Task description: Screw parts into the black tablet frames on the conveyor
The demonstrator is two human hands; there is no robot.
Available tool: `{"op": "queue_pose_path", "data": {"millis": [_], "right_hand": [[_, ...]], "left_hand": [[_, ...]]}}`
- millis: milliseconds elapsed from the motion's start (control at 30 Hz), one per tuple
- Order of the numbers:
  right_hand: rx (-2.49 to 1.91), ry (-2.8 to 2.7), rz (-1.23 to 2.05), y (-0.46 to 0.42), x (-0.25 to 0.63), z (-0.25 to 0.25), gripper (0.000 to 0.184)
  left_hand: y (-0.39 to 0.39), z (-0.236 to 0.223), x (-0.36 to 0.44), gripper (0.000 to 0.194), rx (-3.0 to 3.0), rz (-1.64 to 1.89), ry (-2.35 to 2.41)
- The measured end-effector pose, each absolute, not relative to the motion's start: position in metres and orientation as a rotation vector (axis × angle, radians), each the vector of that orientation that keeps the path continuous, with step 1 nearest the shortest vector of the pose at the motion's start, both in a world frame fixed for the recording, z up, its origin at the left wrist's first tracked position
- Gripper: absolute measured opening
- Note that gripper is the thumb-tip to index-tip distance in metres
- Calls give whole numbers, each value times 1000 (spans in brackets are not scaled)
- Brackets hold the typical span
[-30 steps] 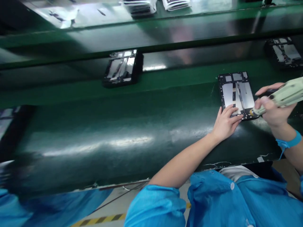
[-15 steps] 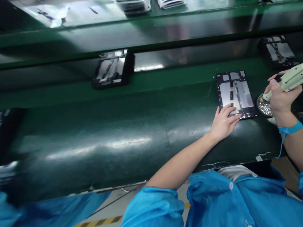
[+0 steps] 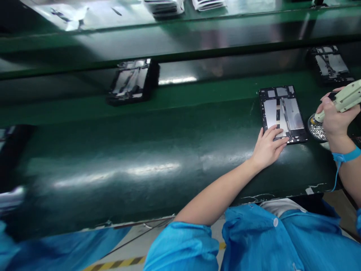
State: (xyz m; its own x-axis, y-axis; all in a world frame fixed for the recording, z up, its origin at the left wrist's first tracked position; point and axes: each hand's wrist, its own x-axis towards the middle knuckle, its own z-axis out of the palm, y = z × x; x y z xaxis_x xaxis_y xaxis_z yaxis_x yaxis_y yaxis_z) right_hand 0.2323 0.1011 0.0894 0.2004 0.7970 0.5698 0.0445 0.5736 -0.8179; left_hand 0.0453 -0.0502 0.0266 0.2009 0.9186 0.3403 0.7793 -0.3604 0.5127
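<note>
An opened tablet (image 3: 295, 113) with silver plates, a dark flex strip and a black frame lies on the green bench. Resting on its lower edge is my left hand (image 3: 267, 148), fingers spread and stretched out. My right hand (image 3: 335, 118) is wrapped round a pale green electric screwdriver (image 3: 348, 97), to the right of the tablet. The driver's nose points down at a round perforated metal dish (image 3: 316, 130). Its tip is too small to make out, and part of the dish is hidden behind my hand. A blue wrist strap (image 3: 348, 155) circles my right wrist.
Stacks of opened tablets stand at the back, one left of centre (image 3: 134, 81) and one at the right (image 3: 331, 64). A dark stack (image 3: 14, 139) is at the left edge. White packets (image 3: 208, 3) lie on the raised shelf. Blue cloth (image 3: 70, 246) shows lower left.
The view has shifted slightly. My left hand still rests on the tablet and my right hand still holds the screwdriver over the dish.
</note>
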Motion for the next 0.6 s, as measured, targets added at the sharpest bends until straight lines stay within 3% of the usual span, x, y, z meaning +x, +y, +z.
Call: {"op": "queue_pose_path", "data": {"millis": [367,600], "right_hand": [[-795,-1278,621,99,236,95,26],[-626,-1324,792,46,208,119,22]], "left_hand": [[-49,25,47,24,2216,928,1621],[-46,24,47,35,2162,925,1612]]}}
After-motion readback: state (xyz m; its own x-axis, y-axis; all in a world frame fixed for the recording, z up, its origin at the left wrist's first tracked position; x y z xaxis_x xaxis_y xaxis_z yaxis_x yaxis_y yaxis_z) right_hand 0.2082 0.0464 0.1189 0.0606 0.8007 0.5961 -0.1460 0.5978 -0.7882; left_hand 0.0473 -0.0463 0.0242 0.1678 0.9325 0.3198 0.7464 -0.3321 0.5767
